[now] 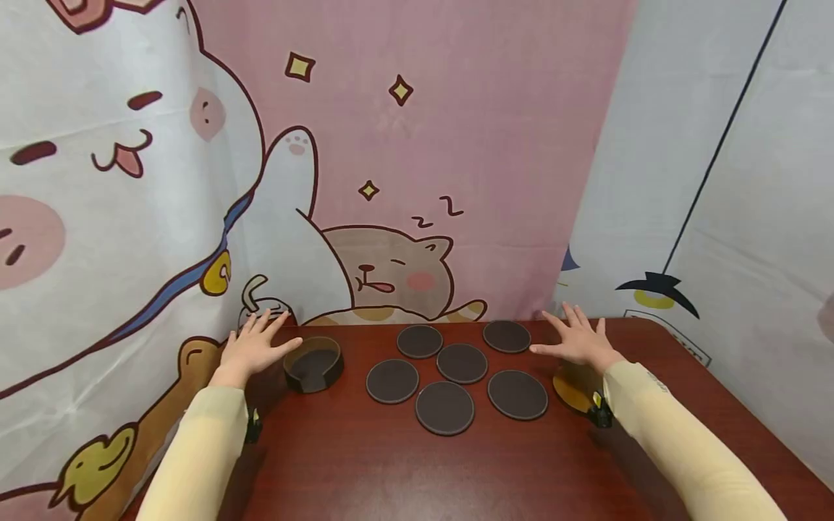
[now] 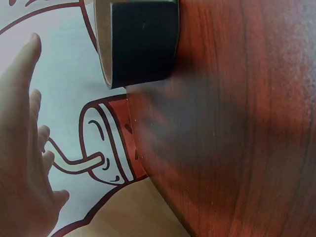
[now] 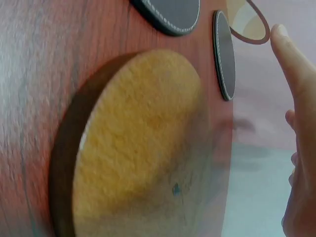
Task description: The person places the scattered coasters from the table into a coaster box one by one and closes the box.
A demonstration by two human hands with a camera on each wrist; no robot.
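My left hand (image 1: 250, 349) hovers with fingers spread, beside a round dark coaster holder (image 1: 332, 373) with a cut-out in its wall. The holder's black outer side (image 2: 144, 42) fills the top of the left wrist view, apart from the hand. On the right, my right hand (image 1: 578, 340) is held in the air with fingers extended, holding nothing. Below its wrist lies a round, yellow-topped piece with a dark side (image 3: 133, 138), partly hidden by the forearm in the head view. Several dark round coasters (image 1: 445, 408) with stitched rims lie flat between the hands.
Everything stands on a reddish-brown wooden table (image 1: 391, 470). A cartoon-printed cloth (image 1: 508, 145) hangs along the table's back edge and continues down the left side. Pale cloth (image 1: 769, 253) hangs to the right.
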